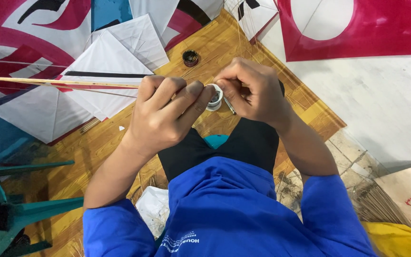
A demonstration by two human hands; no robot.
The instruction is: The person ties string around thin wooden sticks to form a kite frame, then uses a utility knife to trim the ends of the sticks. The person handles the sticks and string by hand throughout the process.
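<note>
- Blue sleeves (224, 214) fill the bottom of the view, with black shorts just above them and both forearms reaching forward.
- Left hand (165, 112) is closed around a long thin bamboo stick (58, 82) that runs out to the left; the fingers are curled over its near end.
- Right hand (253, 90) is pinched shut on a small dark-tipped tool (229, 105), its fingertips almost touching those of the left hand.
- Between the two hands, just under the fingertips, sits a small white tub (214, 97), open.
- Work looks mid-way, as far as I can judge: the stick's end is being treated at the tub, and it is not yet joined to any paper.
- Count: one stick in hand, one white tub, one small dark pot (190, 58) beyond the hands on the wooden floor (96, 143).
- White paper kites (115, 57) lie beyond and left of the left hand, at least two plainly white; pink-patterned ones lie further off.
- Loose thin sticks (381, 204) lie in a bundle to the right of the right elbow; too many to count.
</note>
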